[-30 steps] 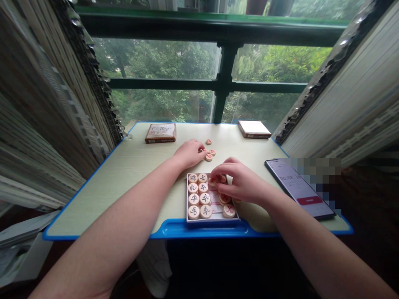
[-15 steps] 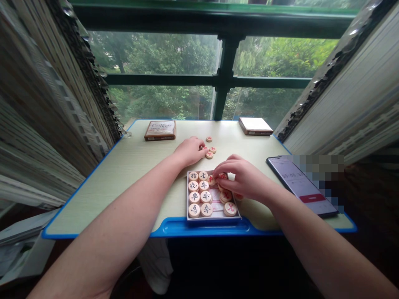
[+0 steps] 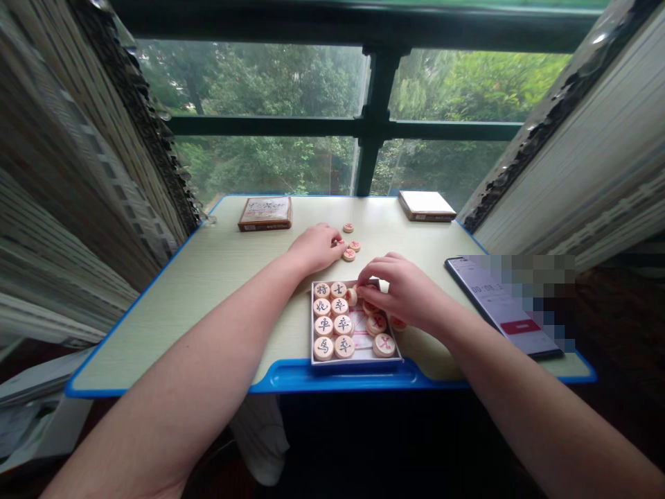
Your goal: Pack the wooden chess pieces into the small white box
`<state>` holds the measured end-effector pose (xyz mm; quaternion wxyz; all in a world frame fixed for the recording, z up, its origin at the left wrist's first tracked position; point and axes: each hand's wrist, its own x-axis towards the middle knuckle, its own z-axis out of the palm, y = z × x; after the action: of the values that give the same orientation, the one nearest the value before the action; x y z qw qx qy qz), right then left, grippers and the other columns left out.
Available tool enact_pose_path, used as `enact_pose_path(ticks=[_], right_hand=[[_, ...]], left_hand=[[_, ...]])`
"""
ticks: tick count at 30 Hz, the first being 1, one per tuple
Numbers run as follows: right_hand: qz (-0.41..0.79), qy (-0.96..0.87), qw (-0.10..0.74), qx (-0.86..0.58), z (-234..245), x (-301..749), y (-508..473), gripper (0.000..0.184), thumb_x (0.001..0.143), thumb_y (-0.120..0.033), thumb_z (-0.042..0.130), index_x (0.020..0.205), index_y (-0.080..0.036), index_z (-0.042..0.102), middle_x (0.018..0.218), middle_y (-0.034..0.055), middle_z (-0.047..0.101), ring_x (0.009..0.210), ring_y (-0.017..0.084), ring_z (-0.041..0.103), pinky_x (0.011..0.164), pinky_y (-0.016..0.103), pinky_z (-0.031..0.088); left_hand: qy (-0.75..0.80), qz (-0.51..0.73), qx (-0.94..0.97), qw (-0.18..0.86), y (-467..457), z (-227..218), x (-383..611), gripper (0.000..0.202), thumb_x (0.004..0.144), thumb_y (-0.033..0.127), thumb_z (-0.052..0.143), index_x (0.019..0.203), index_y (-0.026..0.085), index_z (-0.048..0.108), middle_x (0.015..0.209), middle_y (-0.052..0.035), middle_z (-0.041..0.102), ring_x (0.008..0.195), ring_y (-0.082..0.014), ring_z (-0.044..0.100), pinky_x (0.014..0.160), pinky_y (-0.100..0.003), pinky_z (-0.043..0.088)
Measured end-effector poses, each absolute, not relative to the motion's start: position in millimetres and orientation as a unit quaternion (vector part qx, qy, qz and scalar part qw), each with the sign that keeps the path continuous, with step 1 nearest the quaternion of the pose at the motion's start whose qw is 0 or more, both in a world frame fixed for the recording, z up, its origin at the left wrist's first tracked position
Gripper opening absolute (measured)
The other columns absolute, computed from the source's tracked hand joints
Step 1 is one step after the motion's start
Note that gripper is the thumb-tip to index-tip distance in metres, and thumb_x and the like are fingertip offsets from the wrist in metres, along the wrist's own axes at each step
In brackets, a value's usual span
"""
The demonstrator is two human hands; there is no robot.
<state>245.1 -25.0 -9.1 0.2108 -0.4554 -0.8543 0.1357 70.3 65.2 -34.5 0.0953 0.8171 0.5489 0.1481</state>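
A shallow open box (image 3: 312, 326) stands at the table's near edge, with rows of round wooden Chinese chess pieces inside. Black-marked pieces (image 3: 323, 326) fill its left side, and red-marked ones (image 3: 384, 344) lie along the right. Over the box's far side, my right hand (image 3: 397, 287) is closed, pinching a tilted Chinese chess piece (image 3: 352, 296) beside the black ones. My left hand (image 3: 316, 248) rests on the table beyond the box, its curled fingers on a red-marked piece (image 3: 341, 244). Several other red-marked pieces (image 3: 349, 255) lie flat right beside those fingertips. One more piece (image 3: 398, 324) sits outside the box, partly under my right hand.
A closed brown box (image 3: 265, 213) lies at the back left and a white-topped box (image 3: 427, 205) at the back right. On the right, a phone (image 3: 488, 298) shows a running timer. A blue trough (image 3: 343, 376) edges the table's front. Curtains hang on both sides.
The piece at my right fingertips has tipped from lying nearly flat to standing on edge. My left hand stays by the loose red pieces. The view has shifted slightly.
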Motion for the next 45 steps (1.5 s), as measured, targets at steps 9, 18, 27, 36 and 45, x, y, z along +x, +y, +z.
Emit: enact_pose_path(ticks=[9,18,27,36,45], right_hand=[[0.172,-0.814,0.203,-0.516,-8,249,-24,0.014,0.072,-0.013,0.056,0.075,-0.02,0.068,0.079,0.0031,0.062,0.072,0.016,0.056,0.066,0.027,0.043],[0.203,-0.812,0.199,-0.509,-10,253,-23,0.026,0.074,-0.007,0.049,0.078,-0.022,0.07,0.092,0.004,0.062,0.08,0.016,0.059,0.075,0.026,0.045],[0.182,-0.818,0.189,-0.512,-3,257,-23,0.01,0.074,-0.019,0.06,0.078,-0.019,0.069,0.083,0.0031,0.062,0.071,0.014,0.057,0.07,0.026,0.044],[0.203,-0.838,0.19,-0.469,-5,260,-20,0.018,0.076,-0.013,0.057,0.081,-0.02,0.073,0.085,0.0038,0.063,0.071,0.013,0.059,0.071,0.026,0.046],[0.21,-0.845,0.197,-0.45,-6,262,-20,0.021,0.077,-0.013,0.055,0.085,-0.019,0.073,0.086,0.0046,0.061,0.072,0.013,0.059,0.071,0.027,0.046]], left_hand=[[0.549,0.148,0.817,0.094,64,-33,71,0.034,0.081,0.042,0.048,0.098,0.02,0.068,0.103,-0.0081,0.061,0.096,-0.0233,0.058,0.088,-0.032,0.044],[0.544,0.143,0.821,0.092,66,-34,71,0.036,0.083,0.044,0.047,0.099,0.02,0.067,0.103,-0.0076,0.061,0.097,-0.0225,0.057,0.089,-0.03,0.043],[0.542,0.134,0.825,0.088,62,-32,70,0.038,0.083,0.045,0.045,0.101,0.02,0.066,0.105,-0.0082,0.06,0.098,-0.0235,0.057,0.088,-0.032,0.043],[0.542,0.124,0.828,0.069,63,-31,70,0.039,0.083,0.045,0.043,0.102,0.02,0.065,0.107,-0.0087,0.06,0.098,-0.0242,0.058,0.086,-0.033,0.044],[0.546,0.108,0.828,0.071,60,-28,71,0.038,0.084,0.045,0.043,0.104,0.021,0.065,0.108,-0.0086,0.06,0.098,-0.0236,0.058,0.087,-0.033,0.044]])
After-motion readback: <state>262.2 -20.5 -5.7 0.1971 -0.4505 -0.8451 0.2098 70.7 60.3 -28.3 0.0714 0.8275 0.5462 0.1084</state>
